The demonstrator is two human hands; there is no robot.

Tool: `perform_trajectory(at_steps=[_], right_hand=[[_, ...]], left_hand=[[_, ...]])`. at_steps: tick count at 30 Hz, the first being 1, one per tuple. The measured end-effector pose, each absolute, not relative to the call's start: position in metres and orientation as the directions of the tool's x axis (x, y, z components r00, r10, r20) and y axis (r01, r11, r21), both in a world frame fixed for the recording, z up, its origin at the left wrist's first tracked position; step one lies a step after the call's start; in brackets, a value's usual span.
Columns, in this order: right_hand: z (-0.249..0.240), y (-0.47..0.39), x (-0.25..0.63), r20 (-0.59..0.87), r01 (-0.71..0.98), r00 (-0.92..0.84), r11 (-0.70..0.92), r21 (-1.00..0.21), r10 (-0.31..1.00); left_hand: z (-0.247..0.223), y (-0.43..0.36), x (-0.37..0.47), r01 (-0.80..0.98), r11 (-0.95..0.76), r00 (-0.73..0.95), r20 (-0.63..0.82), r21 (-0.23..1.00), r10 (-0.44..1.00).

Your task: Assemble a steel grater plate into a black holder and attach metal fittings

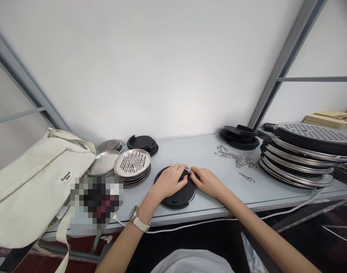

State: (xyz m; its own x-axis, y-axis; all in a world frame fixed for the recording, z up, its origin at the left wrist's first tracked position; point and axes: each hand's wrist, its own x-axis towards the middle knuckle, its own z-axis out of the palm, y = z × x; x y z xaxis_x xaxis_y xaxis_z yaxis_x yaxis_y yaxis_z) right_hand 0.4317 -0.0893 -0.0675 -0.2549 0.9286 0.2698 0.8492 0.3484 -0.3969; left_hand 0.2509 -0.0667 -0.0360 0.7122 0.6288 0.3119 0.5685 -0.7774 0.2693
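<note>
A black round disc (180, 197) lies flat near the table's front edge, with a cut-out step in its rim and a small hole. My left hand (171, 182) rests across its top, thumb and fingers closed on the disc's far right part. At that same rim my right hand (205, 181) is pinched, its fingertips close to those of the left. A bit of shiny wire (187, 169) shows between the fingertips, apparently a wire clip; most of it is hidden. Several loose metal wire clips (238, 160) lie to the right, one clip (247, 177) apart from the heap.
Left stand stacked round metal grater plates (132, 163), plain metal discs (105, 162) and black discs (142, 143). More black discs (238, 136) sit back right, beside a tall stack of metal-rimmed plates (301, 161). A cream bag (33, 182) leans at left; a white cable (190, 226) runs along the front.
</note>
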Motion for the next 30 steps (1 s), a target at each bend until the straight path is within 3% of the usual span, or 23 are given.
perform_trajectory(at_steps=[30], right_hand=[[-0.0673, -0.0895, 0.4315, 0.270, 0.844, -0.257, 0.352, -0.405, 0.928]], left_hand=[[-0.0347, -0.0673, 0.2514, 0.588, -0.769, 0.716, 0.283, 0.249, 0.639]])
